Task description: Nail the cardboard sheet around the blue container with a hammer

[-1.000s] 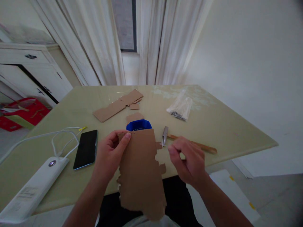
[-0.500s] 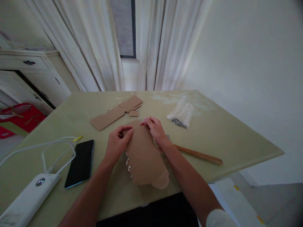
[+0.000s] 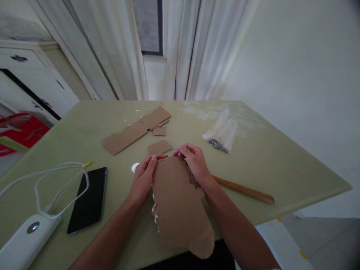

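My left hand (image 3: 144,178) is pinched closed, thumb on top and fingers beneath, on the far left corner of a brown cardboard piece (image 3: 178,202). My right hand (image 3: 195,163) is drawn together at the fingertips around a thin, needle-like piece (image 3: 175,150), which points left just beyond the cardboard's far edge. The cardboard slopes from my fingers towards my lap, between my forearms; a few small holes run beside my left thumb, white stuff lines its ragged left side, and a rounded flap sticks out at the near end. Just past my hands lies a small cardboard scrap (image 3: 159,147), and behind it a long cardboard strip (image 3: 129,135) slants across the greenish table (image 3: 295,161). To my right, a wooden stick (image 3: 244,189) reaches out from beside my wrist, and farther back a clear plastic bag (image 3: 222,131) holds small dark bits. On my left, a black phone (image 3: 88,200) lies under a loop of white cable (image 3: 56,169), near a white oblong device (image 3: 30,240). Pale curtains (image 3: 112,48) hang behind the table.
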A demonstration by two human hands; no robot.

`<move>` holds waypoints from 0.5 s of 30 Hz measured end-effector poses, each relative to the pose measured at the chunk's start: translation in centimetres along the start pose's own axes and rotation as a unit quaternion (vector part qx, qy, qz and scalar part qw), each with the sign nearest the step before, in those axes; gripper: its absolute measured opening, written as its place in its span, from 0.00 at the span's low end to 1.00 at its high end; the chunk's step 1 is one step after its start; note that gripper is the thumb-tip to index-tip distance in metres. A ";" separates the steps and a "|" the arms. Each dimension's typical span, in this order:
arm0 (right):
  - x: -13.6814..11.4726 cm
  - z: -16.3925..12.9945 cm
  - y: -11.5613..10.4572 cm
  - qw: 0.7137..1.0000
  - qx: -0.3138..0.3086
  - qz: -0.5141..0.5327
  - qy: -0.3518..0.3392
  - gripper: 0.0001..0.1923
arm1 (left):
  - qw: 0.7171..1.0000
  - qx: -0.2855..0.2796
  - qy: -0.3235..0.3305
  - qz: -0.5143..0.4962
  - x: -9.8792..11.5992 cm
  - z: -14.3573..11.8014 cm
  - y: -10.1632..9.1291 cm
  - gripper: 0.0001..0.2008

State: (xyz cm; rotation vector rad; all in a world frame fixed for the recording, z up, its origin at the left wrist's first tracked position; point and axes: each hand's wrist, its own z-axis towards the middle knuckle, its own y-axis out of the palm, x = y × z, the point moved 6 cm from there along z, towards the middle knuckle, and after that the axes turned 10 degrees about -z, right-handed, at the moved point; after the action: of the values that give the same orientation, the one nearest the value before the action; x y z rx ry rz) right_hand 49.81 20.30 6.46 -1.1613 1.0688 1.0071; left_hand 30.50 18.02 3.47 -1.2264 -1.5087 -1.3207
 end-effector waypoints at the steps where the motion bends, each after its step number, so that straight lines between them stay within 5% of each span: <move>1: -0.2 -0.1 0.0 1.000 0.004 -0.022 -0.007 0.18 | 1.000 -0.002 -0.003 0.006 0.0 0.0 0.0 0.26; 15: -2.2 -1.3 -1.3 0.985 0.026 -0.170 -0.031 0.18 | 0.998 -0.033 -0.012 0.050 0.7 0.5 0.1 0.26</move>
State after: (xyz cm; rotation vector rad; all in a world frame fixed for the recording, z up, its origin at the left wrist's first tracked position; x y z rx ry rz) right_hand 50.51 18.70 8.76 -1.2127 0.8073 0.7372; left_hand 30.39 18.62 4.12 -1.3456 -1.4106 -1.3031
